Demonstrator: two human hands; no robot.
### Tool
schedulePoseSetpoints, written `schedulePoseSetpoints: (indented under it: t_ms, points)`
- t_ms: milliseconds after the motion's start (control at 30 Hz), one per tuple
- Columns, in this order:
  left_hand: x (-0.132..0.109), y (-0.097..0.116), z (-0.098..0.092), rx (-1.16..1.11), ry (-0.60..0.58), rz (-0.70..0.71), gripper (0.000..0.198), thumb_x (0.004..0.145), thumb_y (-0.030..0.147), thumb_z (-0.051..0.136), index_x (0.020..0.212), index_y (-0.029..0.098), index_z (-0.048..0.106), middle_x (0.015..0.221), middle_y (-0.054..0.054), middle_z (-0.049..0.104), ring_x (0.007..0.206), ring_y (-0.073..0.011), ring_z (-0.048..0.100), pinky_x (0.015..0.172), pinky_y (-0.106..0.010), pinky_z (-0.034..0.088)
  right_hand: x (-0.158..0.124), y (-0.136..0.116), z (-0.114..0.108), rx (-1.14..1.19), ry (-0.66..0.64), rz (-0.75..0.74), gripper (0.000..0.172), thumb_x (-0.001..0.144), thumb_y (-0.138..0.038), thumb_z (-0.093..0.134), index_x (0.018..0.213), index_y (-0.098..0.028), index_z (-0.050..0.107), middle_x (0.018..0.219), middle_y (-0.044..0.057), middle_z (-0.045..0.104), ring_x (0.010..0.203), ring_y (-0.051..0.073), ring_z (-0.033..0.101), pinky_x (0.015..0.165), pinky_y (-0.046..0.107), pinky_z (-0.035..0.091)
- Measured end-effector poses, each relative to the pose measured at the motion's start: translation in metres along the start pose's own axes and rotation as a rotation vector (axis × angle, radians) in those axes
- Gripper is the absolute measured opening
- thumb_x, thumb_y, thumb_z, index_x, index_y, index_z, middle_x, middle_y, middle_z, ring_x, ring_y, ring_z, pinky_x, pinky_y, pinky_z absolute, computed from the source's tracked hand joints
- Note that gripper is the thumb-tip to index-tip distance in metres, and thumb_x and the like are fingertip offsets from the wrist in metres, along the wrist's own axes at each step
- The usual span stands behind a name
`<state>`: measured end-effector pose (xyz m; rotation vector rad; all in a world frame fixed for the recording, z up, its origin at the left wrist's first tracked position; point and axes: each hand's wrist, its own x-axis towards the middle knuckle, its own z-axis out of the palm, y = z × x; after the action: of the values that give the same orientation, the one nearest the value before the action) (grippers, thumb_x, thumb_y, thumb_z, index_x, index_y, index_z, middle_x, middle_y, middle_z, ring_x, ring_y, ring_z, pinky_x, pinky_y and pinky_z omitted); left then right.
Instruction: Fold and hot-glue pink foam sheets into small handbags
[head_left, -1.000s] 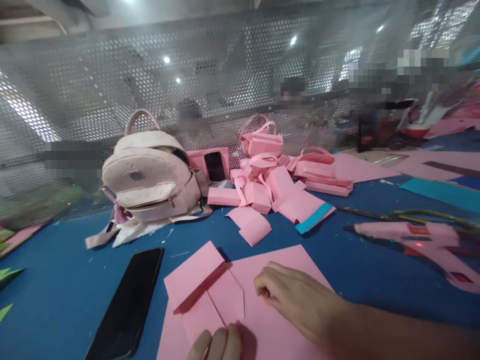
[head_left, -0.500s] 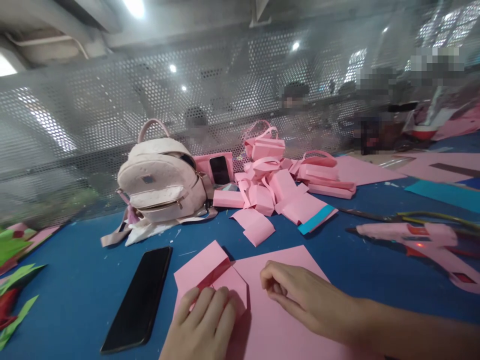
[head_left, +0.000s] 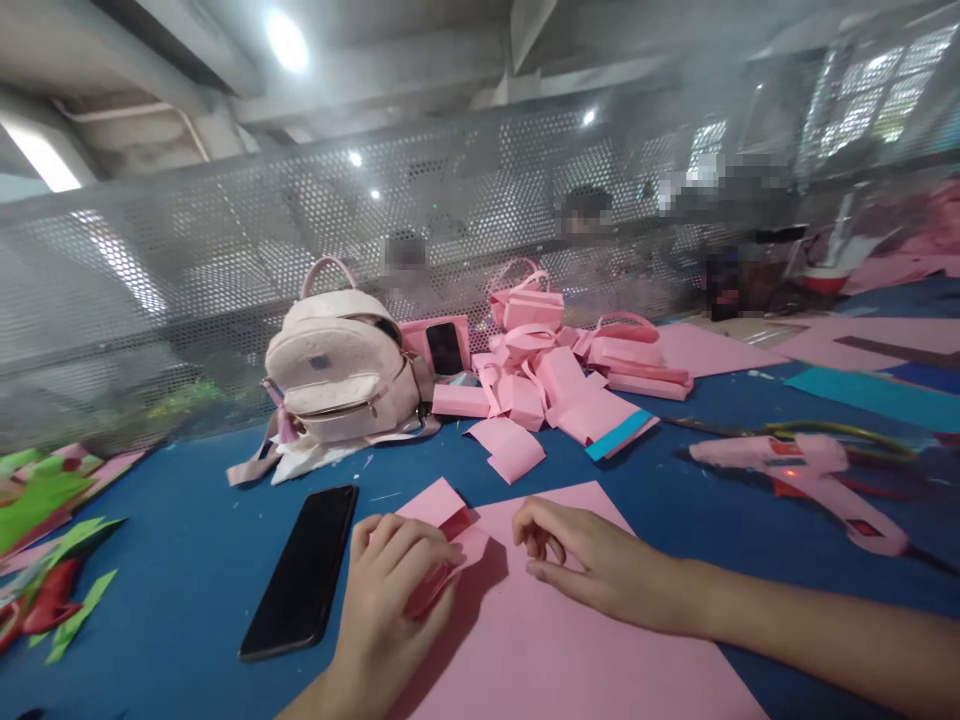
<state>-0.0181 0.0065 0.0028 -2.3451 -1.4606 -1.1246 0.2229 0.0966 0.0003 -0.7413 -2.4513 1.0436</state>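
My left hand [head_left: 397, 590] is curled over a folded pink paper piece [head_left: 439, 505], its thumb and fingers closed on the near part; the far flap sticks out beyond the knuckles. Under both hands lies a large pink sheet [head_left: 570, 650] on the blue table [head_left: 187, 560]. To the right, my right hand [head_left: 574, 560] hovers at or just over the sheet, fingers loosely bent, with a gap between thumb and fingers and nothing in it. A black phone [head_left: 304, 575] lies left of my left hand.
Behind stand a pale backpack [head_left: 345, 370], an upright phone [head_left: 444, 348] and a pile of pink paper pieces [head_left: 532, 385]. A pink glue gun [head_left: 810, 465] lies right, red-handled scissors [head_left: 56, 600] left. Beyond the perforated screen [head_left: 225, 250], people are dimly visible.
My left hand has lifted and turned, now closed round the folded paper, which it had rested flat on. My right hand's thumb and fingers have parted slightly. The camera view has shifted.
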Motion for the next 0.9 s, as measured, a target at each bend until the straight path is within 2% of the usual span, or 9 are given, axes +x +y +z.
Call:
schedulePoseSetpoints:
  t_ms: [133,267,333,433,500,633,700,800,900]
  points:
    - [-0.001,-0.003,-0.003,-0.01,-0.015,-0.045,0.016,0.085,0.008,0.059,0.085,0.023,0.059,0.083,0.003,0.067,0.078,-0.0173,0.056,0.081,-0.036,0.03,0.004,0.0,0.005,0.075,0.033,0.029,0.01,0.087,-0.017,0.056,0.094,-0.019,0.062,0.086,0.0,0.061,0.073,0.013,0.053,0.065,0.023,0.042]
    - [-0.003,-0.003,-0.004,-0.013,-0.003,-0.042,0.015,0.085,0.009,0.06,0.085,0.023,0.059,0.084,0.003,0.067,0.08,-0.0177,0.056,0.081,-0.036,0.03,0.015,-0.009,0.014,0.247,0.018,0.108,0.011,0.083,-0.02,0.062,0.091,-0.018,0.069,0.075,0.0,0.062,0.069,0.013,0.053,0.062,0.023,0.04]
    - [-0.005,-0.002,-0.006,-0.016,-0.009,-0.033,0.014,0.085,0.009,0.061,0.086,0.023,0.059,0.085,0.003,0.067,0.081,-0.018,0.056,0.082,-0.036,0.03,0.019,-0.018,0.019,0.396,-0.007,0.124,0.005,0.081,-0.021,0.064,0.082,-0.017,0.067,0.067,-0.003,0.054,0.064,0.011,0.049,0.059,0.022,0.039]
    - [-0.008,0.001,-0.009,-0.023,-0.007,-0.007,0.014,0.085,0.009,0.062,0.087,0.023,0.059,0.086,0.003,0.066,0.082,-0.018,0.056,0.082,-0.036,0.03,0.021,-0.031,0.026,0.59,-0.015,0.146,0.023,0.08,-0.025,0.066,0.063,-0.016,0.054,0.062,-0.005,0.044,0.058,0.008,0.043,0.055,0.019,0.038]
    - [-0.009,0.002,-0.011,-0.021,0.006,0.009,0.014,0.085,0.009,0.062,0.087,0.023,0.059,0.085,0.002,0.066,0.082,-0.0178,0.056,0.082,-0.036,0.03,0.021,-0.038,0.029,0.612,-0.024,0.174,0.028,0.081,-0.029,0.067,0.061,-0.016,0.053,0.059,-0.005,0.046,0.054,0.007,0.043,0.051,0.017,0.035]
    - [-0.011,0.005,-0.012,-0.004,0.034,0.012,0.014,0.083,0.01,0.065,0.082,0.022,0.059,0.082,0.003,0.066,0.08,-0.0176,0.056,0.081,-0.036,0.03,0.02,-0.046,0.034,0.582,-0.052,0.231,0.024,0.081,-0.036,0.068,0.071,-0.014,0.065,0.061,0.0,0.062,0.046,0.006,0.047,0.039,0.016,0.031]
    - [-0.011,0.006,-0.013,0.0,0.046,0.015,0.014,0.083,0.011,0.066,0.081,0.022,0.059,0.081,0.003,0.066,0.079,-0.0173,0.056,0.081,-0.036,0.03,0.021,-0.048,0.038,0.607,-0.04,0.242,0.026,0.08,-0.037,0.067,0.07,-0.014,0.066,0.063,0.002,0.067,0.042,0.006,0.048,0.034,0.015,0.032]
    - [-0.011,0.007,-0.013,-0.006,0.06,0.015,0.014,0.083,0.01,0.066,0.081,0.022,0.059,0.082,0.004,0.067,0.078,-0.0166,0.055,0.081,-0.037,0.03,0.022,-0.047,0.044,0.63,0.006,0.246,0.029,0.081,-0.037,0.063,0.062,-0.014,0.064,0.056,0.001,0.066,0.034,0.006,0.046,0.029,0.016,0.031]
    - [-0.012,0.007,-0.014,-0.017,0.063,-0.002,0.015,0.084,0.009,0.066,0.079,0.022,0.058,0.081,0.004,0.066,0.078,-0.0162,0.055,0.082,-0.037,0.031,0.021,-0.046,0.047,0.626,0.058,0.226,0.03,0.081,-0.037,0.063,0.062,-0.013,0.067,0.053,0.001,0.065,0.034,0.007,0.049,0.029,0.015,0.033]
